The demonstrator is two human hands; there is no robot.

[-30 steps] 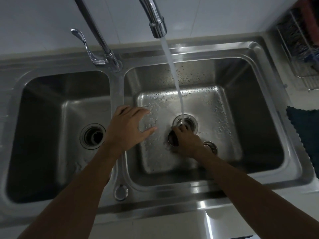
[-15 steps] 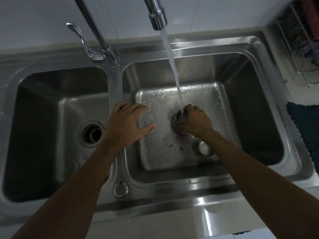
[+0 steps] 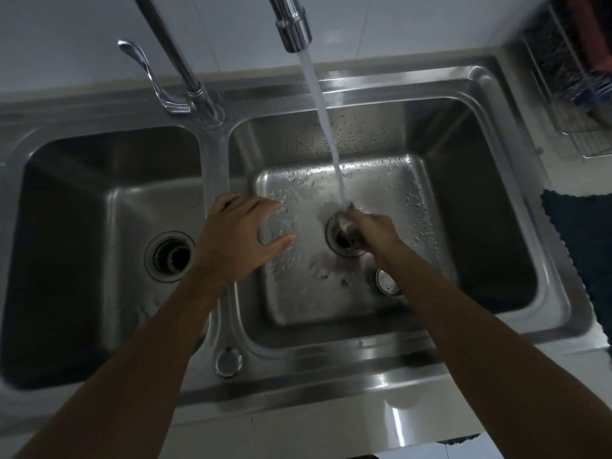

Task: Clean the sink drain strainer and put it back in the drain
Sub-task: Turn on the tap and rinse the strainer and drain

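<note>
The metal drain strainer (image 3: 347, 222) is blurred, held in my right hand (image 3: 376, 234) just above the open drain (image 3: 342, 244) of the right basin (image 3: 496, 226). Water from the faucet spout (image 3: 294, 26) falls straight onto the strainer. My right hand's fingers are closed around it and hide most of it. My left hand (image 3: 239, 236) rests on the divider between the basins, fingers spread over the right basin's wet floor, holding nothing.
A small round perforated metal piece (image 3: 385, 281) lies on the basin floor beside my right forearm. The left basin has its own drain (image 3: 169, 255). The faucet lever (image 3: 149, 77) stands behind the divider. A wire rack (image 3: 569, 81) and dark cloth (image 3: 583, 246) sit right.
My right hand has lifted the strainer from the basin floor beside the drain up into the water stream over the drain. My left hand has stayed on the divider.
</note>
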